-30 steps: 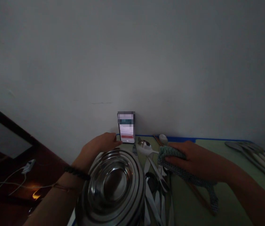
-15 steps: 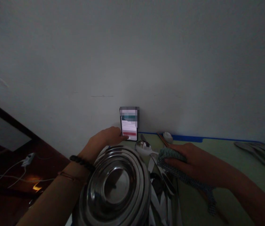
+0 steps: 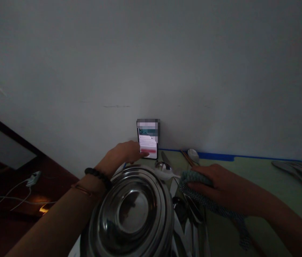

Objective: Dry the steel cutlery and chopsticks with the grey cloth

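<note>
My left hand (image 3: 125, 153) reaches past the steel bowls and a fingertip touches the lower part of the lit screen of a phone (image 3: 148, 141) that leans upright against the wall. The other fingers are curled in. My right hand (image 3: 215, 182) lies palm down on a blue-green knitted cloth (image 3: 193, 178) and its fingers fold over the cloth's edge. The cloth lies over spoons (image 3: 167, 169) on the green table (image 3: 260, 178). A stack of shiny steel bowls (image 3: 129, 210) stands near me between my arms.
More spoons and flat cutlery (image 3: 185, 228) lie right of the bowls. A white spoon and chopsticks (image 3: 191, 155) rest by the wall. Several utensils (image 3: 298, 171) lie at the far right edge. Cables and a small light (image 3: 33, 178) sit on dark wood at left.
My left hand has moved forward from the table beside the phone until its finger reaches the phone's screen. The right hand has stayed on the cloth.
</note>
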A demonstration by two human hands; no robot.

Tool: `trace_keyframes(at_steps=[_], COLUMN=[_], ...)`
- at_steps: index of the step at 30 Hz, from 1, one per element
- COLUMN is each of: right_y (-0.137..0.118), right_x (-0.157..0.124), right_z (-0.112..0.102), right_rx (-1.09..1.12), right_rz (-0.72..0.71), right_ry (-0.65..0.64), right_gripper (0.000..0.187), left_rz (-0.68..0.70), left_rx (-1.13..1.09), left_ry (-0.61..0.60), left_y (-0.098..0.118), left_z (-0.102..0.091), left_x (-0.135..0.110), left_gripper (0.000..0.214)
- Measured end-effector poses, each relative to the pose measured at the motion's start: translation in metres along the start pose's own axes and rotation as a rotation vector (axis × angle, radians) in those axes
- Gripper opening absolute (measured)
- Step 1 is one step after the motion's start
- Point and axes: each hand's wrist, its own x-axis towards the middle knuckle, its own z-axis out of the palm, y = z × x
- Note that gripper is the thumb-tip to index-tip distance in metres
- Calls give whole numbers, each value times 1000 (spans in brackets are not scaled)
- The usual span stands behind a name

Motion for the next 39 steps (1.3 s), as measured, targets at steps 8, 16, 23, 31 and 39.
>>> trace_keyframes(at_steps=[8, 16, 23, 31, 39], right_y=[0, 0, 3, 2, 2], right_x=[-1, -1, -1, -2, -4], right_z=[0, -3, -4, -4, -6], right_rx=[8, 11, 2, -2, -6], right_rz=[0, -4, -2, -4, -21], right_ry=[0, -9, -22, -36, -26], right_gripper=[29, 30, 31, 31, 30], left_rz=[-63, -82, -92, -117, -139], left_rx=[71, 81, 76, 73, 62], left_ry=[-18, -13, -35, -16, 7], left_y=[6, 6, 10, 11, 3], left_z=[-1, 1, -1, -1, -3], left_x=[6, 6, 6, 8, 7], left_gripper=[48, 54, 62, 63, 68])
